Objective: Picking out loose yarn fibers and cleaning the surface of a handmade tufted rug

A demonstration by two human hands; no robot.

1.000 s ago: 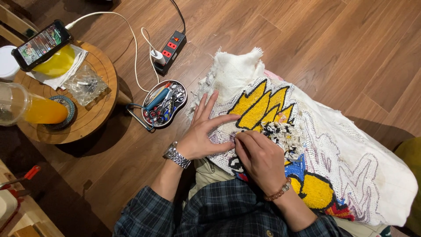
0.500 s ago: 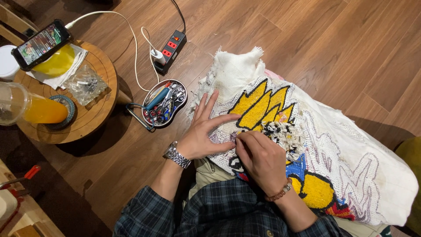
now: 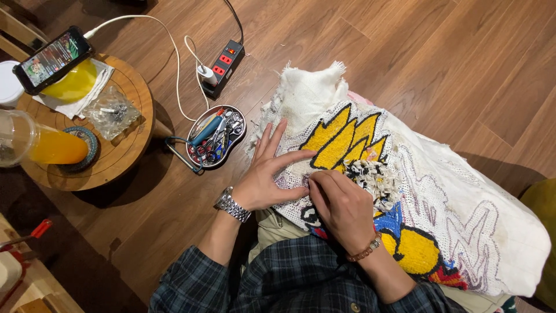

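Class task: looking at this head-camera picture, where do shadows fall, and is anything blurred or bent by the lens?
Head view: warm light; the round table throws a dark shadow onto the floor; both hands, left hand and right hand, and the cloth look sharp; floorboards bow slightly towards the edges.

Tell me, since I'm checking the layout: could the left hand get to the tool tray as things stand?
Probably yes. The left hand lies flat on the cloth, and the tool tray sits on bare floor just beyond its fingertips, with nothing between them.

Warm indoor light, sharp centre — dark shadows bottom-left, slight wide-angle bend.
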